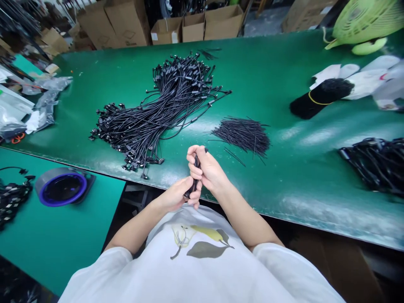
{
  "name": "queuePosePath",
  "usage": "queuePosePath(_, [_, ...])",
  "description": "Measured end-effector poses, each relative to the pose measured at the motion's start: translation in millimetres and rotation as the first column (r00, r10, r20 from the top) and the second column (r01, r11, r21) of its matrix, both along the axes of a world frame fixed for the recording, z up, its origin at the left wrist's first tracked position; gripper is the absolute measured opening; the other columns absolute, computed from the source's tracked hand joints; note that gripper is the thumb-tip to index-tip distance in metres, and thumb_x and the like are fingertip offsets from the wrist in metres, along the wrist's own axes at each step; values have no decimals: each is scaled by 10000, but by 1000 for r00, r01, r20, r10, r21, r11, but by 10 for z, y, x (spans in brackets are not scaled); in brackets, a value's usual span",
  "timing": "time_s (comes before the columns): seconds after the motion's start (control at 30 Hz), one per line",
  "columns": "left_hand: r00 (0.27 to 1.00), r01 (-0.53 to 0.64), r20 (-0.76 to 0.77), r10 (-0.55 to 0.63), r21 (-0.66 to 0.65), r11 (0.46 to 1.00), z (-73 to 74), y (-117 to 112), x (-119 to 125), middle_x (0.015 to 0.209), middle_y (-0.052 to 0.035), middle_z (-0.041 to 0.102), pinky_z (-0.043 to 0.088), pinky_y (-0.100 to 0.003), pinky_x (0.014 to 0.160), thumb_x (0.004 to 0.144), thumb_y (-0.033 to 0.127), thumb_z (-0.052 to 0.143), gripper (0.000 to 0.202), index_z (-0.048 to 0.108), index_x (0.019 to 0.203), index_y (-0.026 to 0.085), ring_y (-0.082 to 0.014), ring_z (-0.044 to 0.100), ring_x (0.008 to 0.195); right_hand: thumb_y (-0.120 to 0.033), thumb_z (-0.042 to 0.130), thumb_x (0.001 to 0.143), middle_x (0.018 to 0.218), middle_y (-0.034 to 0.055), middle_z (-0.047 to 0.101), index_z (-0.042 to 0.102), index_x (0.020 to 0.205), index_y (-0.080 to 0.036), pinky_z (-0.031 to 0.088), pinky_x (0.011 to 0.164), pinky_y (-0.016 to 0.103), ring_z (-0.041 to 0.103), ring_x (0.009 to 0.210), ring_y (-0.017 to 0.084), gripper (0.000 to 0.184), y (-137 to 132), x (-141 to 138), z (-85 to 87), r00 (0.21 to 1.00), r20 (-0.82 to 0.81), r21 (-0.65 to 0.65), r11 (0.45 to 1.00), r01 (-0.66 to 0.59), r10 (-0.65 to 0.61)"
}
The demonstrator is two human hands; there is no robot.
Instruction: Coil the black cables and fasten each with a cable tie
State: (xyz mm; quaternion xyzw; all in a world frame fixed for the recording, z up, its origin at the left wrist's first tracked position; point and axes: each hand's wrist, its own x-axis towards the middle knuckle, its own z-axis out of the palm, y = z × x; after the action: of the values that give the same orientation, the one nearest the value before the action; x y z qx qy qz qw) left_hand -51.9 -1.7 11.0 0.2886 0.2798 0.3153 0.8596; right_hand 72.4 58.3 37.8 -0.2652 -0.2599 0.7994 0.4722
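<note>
Close to my body, at the table's near edge, my left hand [178,192] and my right hand [206,168] are both closed around one folded black cable [196,162]. The right hand grips its upper part and the left hand its lower end, where a connector [187,195] shows. Fingers cover most of the cable. Beyond the hands lies a large heap of black cables [158,113] with connectors at both ends. Right of it is a pile of short black ties [244,134], with a few loose ones beside it.
A black bundle with a yellow band [315,101] lies at the right, near white rolls [378,75] and a yellow-green fan [362,21]. More black cables [375,164] lie at the right edge. A tape roll [65,187] sits on the lower left table. Cardboard boxes [195,27] stand behind.
</note>
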Motion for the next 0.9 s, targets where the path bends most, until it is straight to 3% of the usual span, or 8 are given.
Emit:
queuePosePath(0.17, [998,-57,-16,55,-153,987,-68,33,36,662,27,476,530,-271,657,838,447,675,342,583,852,118,-83,509,569,-721,593,761,424,-117,221,440,575,-177,92,290,134,97,331,5,595,-6,40,-24,999,-7,-42,998,36,-37])
queuePosePath(0.33, [998,60,-2,-64,-315,947,-63,107,54,649,34,402,380,-192,473,811,464,679,372,598,840,102,-66,408,515,-739,564,767,409,-116,187,427,535,-179,93,312,141,87,346,11,622,-67,84,-102,998,55,47,998,33,-35])
queuePosePath(0.47, [993,46,-100,-66,-191,980,-160,6,114,642,40,391,316,-187,455,773,458,721,366,581,809,122,-67,384,518,-808,339,826,446,-120,188,400,614,-206,185,328,163,123,344,34,641,-188,190,-240,984,180,210,977,-37,-2])
queuePosePath(0.57, [960,-30,-278,31,5,1000,-295,-80,80,591,52,383,323,-198,472,786,495,702,387,568,762,133,-68,371,505,-851,384,760,534,-62,402,503,714,-193,407,458,229,394,434,79,670,-232,514,-394,924,377,348,934,-76,-65])
queuePosePath(0.63, [920,-106,-369,129,82,991,-347,-69,12,572,60,378,312,-193,471,794,491,696,376,577,772,134,-64,355,495,-816,478,736,669,5,542,575,790,-181,472,590,272,531,592,127,645,-186,877,-496,771,601,376,926,-39,-212])
queuePosePath(0.7, [893,-198,-393,219,94,976,-343,0,-42,580,64,374,285,-183,456,782,479,709,366,580,783,136,-55,335,490,-688,497,814,801,45,592,594,863,-184,466,667,292,565,714,159,516,-67,1276,-590,454,806,398,915,62,-381])
queuePosePath(0.77, [889,-260,-369,271,81,962,-295,92,-36,596,64,377,265,-176,447,758,465,736,364,580,785,136,-50,332,493,-501,529,853,899,70,586,575,880,-188,436,711,308,555,802,186,317,98,1609,-678,146,883,423,890,169,-447])
queuePosePath(0.9, [919,-255,-295,261,60,965,-189,209,156,624,42,429,278,-179,454,740,442,758,362,610,818,121,-50,358,508,-252,560,783,895,72,554,507,762,-196,379,736,319,517,831,207,80,330,1906,-781,-103,896,445,865,233,-433])
